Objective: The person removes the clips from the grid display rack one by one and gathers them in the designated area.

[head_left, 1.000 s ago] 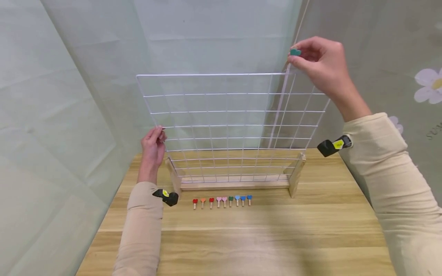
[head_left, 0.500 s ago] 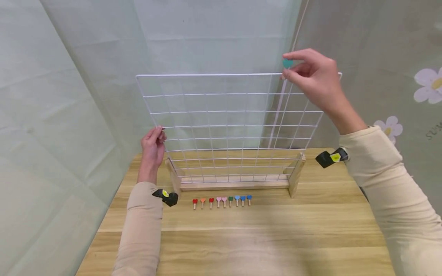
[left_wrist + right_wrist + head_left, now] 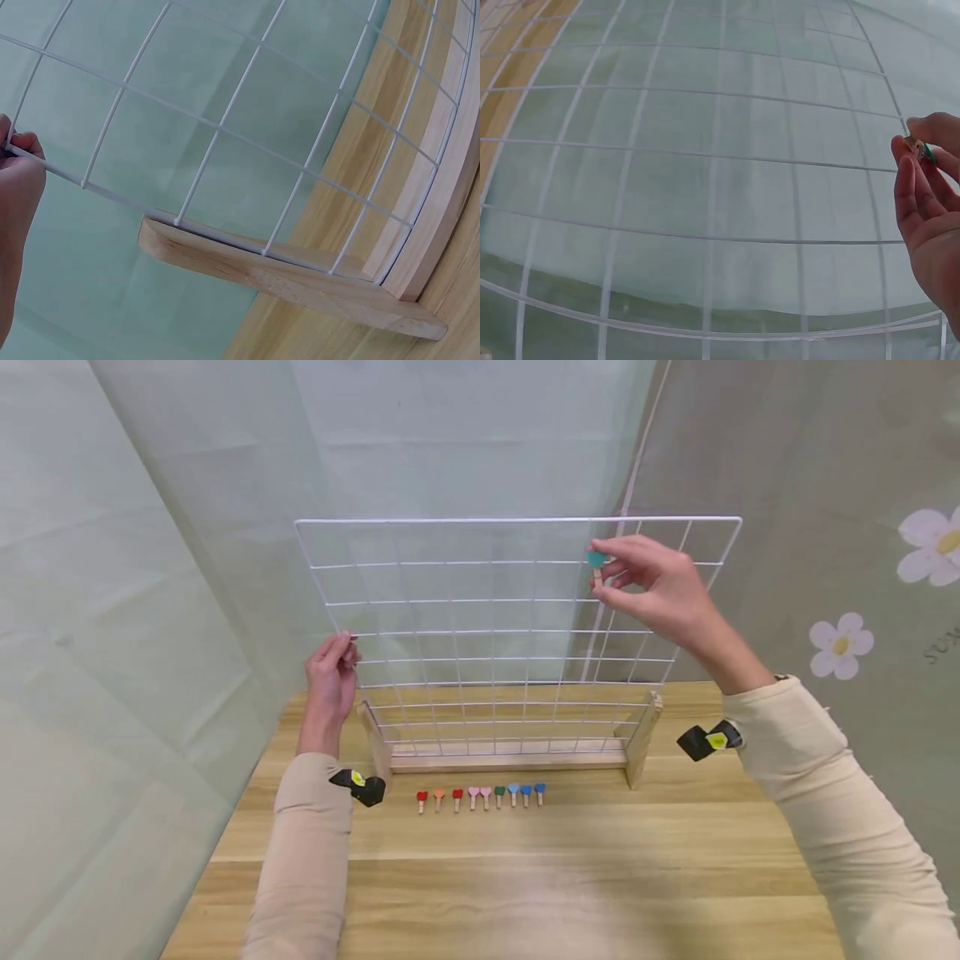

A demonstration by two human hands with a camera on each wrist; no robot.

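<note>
Right hand [image 3: 660, 589] pinches a small teal heart clip [image 3: 596, 561] between thumb and forefinger, other fingers loosely curled, clip held in front of the white wire grid [image 3: 480, 602], at the second row from its top edge, toward the grid's right side; whether the clip touches the wire cannot be told. Left hand [image 3: 332, 672] pinches the grid's left edge wire about mid-height, fingers curled round it. Grid stands upright in a wooden stand [image 3: 510, 756] on the wooden table [image 3: 525, 877]. Row of nine heart clips [image 3: 480, 795] lies on the table just in front of the stand. Versus a second ago: right hand has dropped from above the grid's top right corner and moved leftward; left hand and clip row unchanged.
</note>
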